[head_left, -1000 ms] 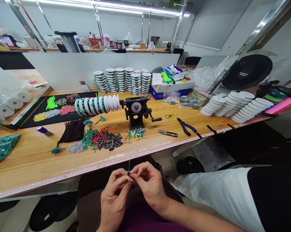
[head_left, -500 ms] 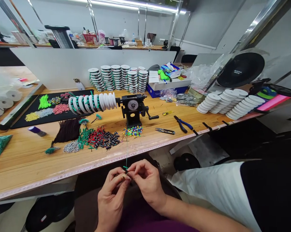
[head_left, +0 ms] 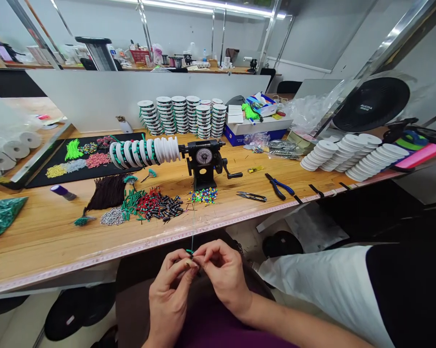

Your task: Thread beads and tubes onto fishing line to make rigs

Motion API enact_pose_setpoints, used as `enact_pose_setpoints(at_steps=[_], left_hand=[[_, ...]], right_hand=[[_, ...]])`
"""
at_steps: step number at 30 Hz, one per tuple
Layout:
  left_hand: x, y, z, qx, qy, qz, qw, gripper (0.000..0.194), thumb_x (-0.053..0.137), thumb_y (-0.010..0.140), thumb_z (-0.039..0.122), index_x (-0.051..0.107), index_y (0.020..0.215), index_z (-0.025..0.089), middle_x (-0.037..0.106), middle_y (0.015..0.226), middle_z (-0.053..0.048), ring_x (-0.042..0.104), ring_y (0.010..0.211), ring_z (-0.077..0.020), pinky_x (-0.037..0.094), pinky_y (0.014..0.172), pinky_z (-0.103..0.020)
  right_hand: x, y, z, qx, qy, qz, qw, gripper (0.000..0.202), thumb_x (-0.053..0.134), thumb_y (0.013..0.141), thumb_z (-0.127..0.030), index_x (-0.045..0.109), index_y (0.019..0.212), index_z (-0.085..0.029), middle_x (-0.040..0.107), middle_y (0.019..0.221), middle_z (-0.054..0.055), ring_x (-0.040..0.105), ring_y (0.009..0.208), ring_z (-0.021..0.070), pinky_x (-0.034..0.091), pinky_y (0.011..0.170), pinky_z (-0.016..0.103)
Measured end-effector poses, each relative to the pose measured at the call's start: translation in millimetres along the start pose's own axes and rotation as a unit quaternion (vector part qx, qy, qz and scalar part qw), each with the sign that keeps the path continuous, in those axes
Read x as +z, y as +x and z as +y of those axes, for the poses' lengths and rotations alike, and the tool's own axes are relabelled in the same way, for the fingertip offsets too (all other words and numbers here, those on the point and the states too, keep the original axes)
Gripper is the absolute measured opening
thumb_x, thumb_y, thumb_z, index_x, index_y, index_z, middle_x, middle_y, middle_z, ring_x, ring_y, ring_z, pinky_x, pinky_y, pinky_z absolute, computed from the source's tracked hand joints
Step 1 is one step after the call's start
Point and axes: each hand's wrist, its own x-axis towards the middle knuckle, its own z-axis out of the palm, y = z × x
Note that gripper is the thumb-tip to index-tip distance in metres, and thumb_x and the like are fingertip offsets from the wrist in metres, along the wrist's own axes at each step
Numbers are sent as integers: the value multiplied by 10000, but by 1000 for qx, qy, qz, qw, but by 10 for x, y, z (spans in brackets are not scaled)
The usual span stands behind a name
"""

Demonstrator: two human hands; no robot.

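Note:
My left hand [head_left: 170,292] and my right hand [head_left: 225,275] meet just in front of the table edge, fingertips pinched together. Between them is a small green piece [head_left: 189,252], held by the left fingertips, on a thin line [head_left: 193,227] that runs up toward the table. My right fingertips pinch at the same spot; what exactly they grip is too small to tell. Beyond stands a black hand-cranked winder [head_left: 204,159] with white spools [head_left: 167,150] on its shaft. Multicoloured beads [head_left: 204,195] lie at its foot, with green, red and black pieces [head_left: 163,208] to the left.
Snips [head_left: 251,196] and blue-handled pliers [head_left: 278,187] lie right of the winder. Stacked spools [head_left: 179,116] stand behind it, white spools [head_left: 377,157] at right. A black mat [head_left: 94,169] and glue stick [head_left: 63,192] are left. A person's white-clothed leg [head_left: 315,270] is at right.
The whole scene has shifted slightly to the right in the view. Both hands stay pinched together at the green piece, with only slight finger movement.

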Motion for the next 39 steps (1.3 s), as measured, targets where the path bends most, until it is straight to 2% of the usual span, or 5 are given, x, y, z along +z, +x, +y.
enact_pose_setpoints(at_steps=[8,14,21,34,39], left_hand=[[-16,-22,29,-1,-13,-9,1000,91,723,822,170,759,804,252,617,905,-13,650,798,-125,548,690,-133],[6,-34,1,-12,-5,-28,1000,91,714,836,201,761,768,238,623,888,-31,644,840,-143,542,714,-140],[17,1,-18,-15,4,-15,1000,83,722,832,220,764,762,235,600,916,-33,657,803,-140,554,674,-145],[-42,22,9,6,44,-39,998,108,701,836,179,770,781,242,619,879,-45,635,808,-164,543,682,-174],[-42,6,8,5,20,-31,999,110,704,835,171,767,801,254,620,892,-43,638,832,-165,546,691,-167]], right_hand=[[-45,43,-56,53,17,-80,995,185,711,829,-195,563,718,-190,665,794,7,605,668,121,501,616,203],[-62,-49,-91,35,-10,-63,997,189,663,851,-179,559,693,-188,653,807,14,599,730,130,472,642,206],[-43,-22,-6,70,43,-1,997,178,784,806,-254,616,796,-195,674,848,19,640,738,138,529,658,215],[-92,12,-72,62,-7,-77,995,215,733,877,-344,612,778,-197,676,799,22,625,711,147,509,644,231],[-54,-23,-39,72,39,-21,996,261,794,824,-358,589,783,-201,692,872,36,653,766,155,528,665,227]])
